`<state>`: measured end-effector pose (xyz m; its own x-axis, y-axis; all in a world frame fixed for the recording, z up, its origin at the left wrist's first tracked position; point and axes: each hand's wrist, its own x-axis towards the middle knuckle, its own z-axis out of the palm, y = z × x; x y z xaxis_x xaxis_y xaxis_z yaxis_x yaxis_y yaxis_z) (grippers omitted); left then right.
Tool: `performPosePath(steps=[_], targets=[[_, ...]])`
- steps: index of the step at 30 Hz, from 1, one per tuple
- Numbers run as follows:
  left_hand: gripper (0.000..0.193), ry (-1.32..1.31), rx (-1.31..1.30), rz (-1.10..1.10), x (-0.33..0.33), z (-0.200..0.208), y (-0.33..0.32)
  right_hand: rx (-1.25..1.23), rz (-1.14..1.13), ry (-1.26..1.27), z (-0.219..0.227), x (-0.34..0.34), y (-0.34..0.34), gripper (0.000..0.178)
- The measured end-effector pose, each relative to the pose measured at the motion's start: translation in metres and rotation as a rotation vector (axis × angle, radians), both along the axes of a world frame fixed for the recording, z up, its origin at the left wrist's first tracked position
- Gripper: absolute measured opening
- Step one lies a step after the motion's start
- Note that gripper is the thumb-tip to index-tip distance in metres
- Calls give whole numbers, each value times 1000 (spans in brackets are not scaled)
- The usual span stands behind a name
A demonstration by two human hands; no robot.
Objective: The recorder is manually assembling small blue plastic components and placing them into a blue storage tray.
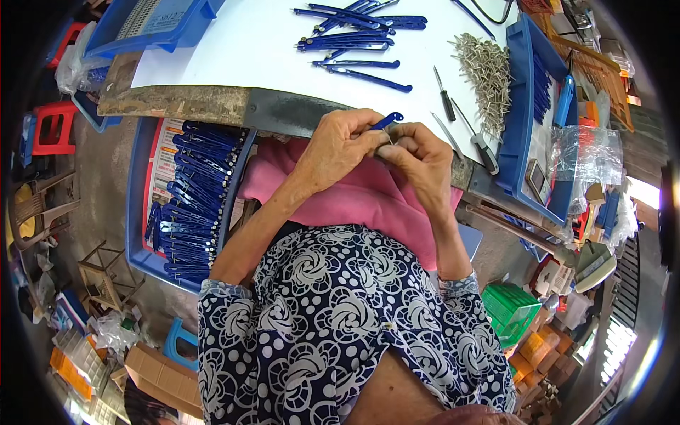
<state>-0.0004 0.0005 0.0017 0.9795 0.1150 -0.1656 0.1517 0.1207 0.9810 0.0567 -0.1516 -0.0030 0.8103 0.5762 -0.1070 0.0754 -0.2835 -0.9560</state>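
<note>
Close above the table's front edge, my left hand (338, 147) is closed on a slim blue plastic strip (387, 122). Its rounded end, with a hole in it, sticks out beyond my fingers. My right hand (423, 157) meets it from the other side, thumb and fingers pinched together. A thin glint of metal shows at those fingertips, perhaps a small pin, but most of it is hidden. Several similar blue strips (350, 40) lie in a loose heap on the white tabletop. Farther right is a pile of small metal rivets (485, 74).
Two screwdrivers (484, 152) and a pointed tool (446, 134) lie right of my hands. A blue tray (519, 92) holds more strips at the right. Another blue bin (138, 191), full of strips, stands lower left. Pink cloth (333, 212) covers my lap.
</note>
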Motion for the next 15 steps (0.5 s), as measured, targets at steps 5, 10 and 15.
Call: performPosePath(steps=[5, 10, 15], targets=[[11, -45, 9, 5, 0, -5, 1, 294, 155, 679, 7, 10, -9, 34], [11, -31, -12, 1, 0, -1, 2, 353, 130, 716, 3, 3, -6, 30], [11, -29, -3, 6, -1, -8, -1, 115, -21, 274, -1, -10, 3, 16]])
